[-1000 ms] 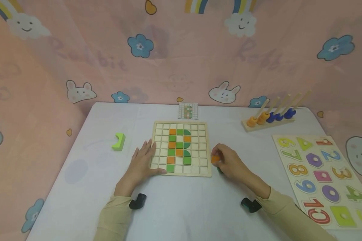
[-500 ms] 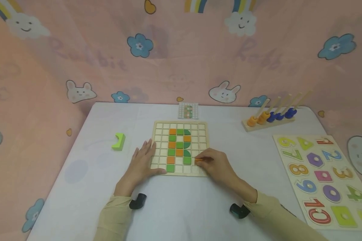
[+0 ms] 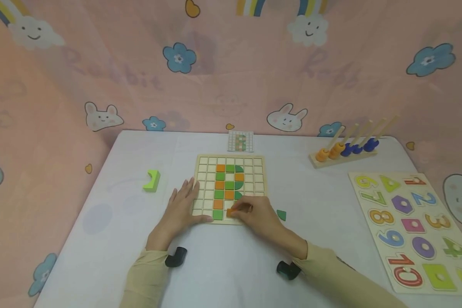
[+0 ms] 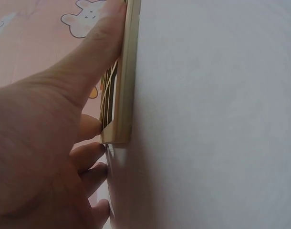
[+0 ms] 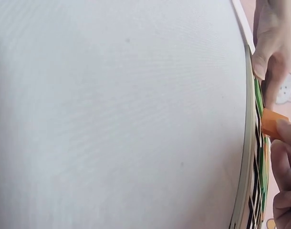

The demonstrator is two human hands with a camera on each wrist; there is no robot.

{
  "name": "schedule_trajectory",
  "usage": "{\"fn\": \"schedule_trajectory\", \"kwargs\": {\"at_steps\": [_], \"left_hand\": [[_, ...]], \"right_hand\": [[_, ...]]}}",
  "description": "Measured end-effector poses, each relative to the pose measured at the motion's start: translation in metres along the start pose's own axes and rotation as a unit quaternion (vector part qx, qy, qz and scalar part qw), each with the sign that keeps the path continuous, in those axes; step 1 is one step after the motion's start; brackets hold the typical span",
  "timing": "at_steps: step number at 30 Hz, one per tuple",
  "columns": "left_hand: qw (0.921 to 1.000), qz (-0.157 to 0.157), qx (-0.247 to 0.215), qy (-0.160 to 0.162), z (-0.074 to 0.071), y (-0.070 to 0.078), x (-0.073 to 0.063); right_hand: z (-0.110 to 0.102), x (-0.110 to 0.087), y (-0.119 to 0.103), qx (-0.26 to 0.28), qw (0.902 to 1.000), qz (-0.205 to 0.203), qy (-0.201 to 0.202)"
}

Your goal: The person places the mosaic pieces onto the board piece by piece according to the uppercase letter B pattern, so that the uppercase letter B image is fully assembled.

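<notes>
A square wooden grid board (image 3: 259, 178) lies mid-table, with green and orange tiles set in its middle columns. My left hand (image 3: 181, 207) rests at its front left corner, fingers fairly straight along the left side and thumb on the front edge; the left wrist view shows this thumb (image 4: 95, 45) against the board's side. Between thumb and fingertips my right hand (image 3: 257, 214) pinches an orange square tile (image 3: 229, 212) at the board's front row. In the right wrist view the tile (image 5: 271, 122) sits tilted at the board's surface. A loose green tile (image 3: 281, 214) lies right of the board.
Behind the board is a small pattern card (image 3: 240, 141). A light green block (image 3: 152, 181) with a curved notch stands to the left. At the back right stands a peg stacker (image 3: 342, 155) with orange and blue beads; a number puzzle board (image 3: 406, 252) lies at the right.
My right hand has moved left with the orange tile, from beside the board to over its front row. The loose green tile has come into full view. My left hand has stayed put.
</notes>
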State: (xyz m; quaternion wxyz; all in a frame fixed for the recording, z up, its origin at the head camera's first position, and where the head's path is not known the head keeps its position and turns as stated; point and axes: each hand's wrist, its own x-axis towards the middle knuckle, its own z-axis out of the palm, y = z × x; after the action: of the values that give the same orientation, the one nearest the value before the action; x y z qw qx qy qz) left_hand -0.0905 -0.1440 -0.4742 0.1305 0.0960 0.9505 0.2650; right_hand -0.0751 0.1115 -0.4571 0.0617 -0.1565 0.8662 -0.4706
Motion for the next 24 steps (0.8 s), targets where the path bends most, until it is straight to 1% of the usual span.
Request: {"fn": "schedule_trajectory", "kwargs": {"at_steps": [3,7,10,16,24], "left_hand": [[1.0000,0.002,-0.002,0.001,-0.0005,0.0000,-0.0003],[1.0000,0.004,-0.002,0.002,-0.0013,0.0007,-0.0009],[1.0000,0.005,0.001,0.002,-0.0019,0.0011,-0.0011],[1.0000,0.002,0.006,0.001,-0.0020,0.0022,-0.0006],[1.0000,0.004,0.008,0.003,-0.0007,0.0019,-0.0008]], "right_hand": [[0.0044,0.0029,-0.0008,-0.004,0.9999,0.004,-0.010],[0.0077,0.0050,-0.0021,-0.026,0.9995,0.010,-0.016],[0.0076,0.0052,-0.0040,-0.046,0.9987,0.017,-0.015],[0.0054,0.0064,-0.0052,-0.067,0.9971,0.030,-0.017],[0.0044,0.0071,-0.0062,-0.094,0.9951,0.024,-0.018]]}}
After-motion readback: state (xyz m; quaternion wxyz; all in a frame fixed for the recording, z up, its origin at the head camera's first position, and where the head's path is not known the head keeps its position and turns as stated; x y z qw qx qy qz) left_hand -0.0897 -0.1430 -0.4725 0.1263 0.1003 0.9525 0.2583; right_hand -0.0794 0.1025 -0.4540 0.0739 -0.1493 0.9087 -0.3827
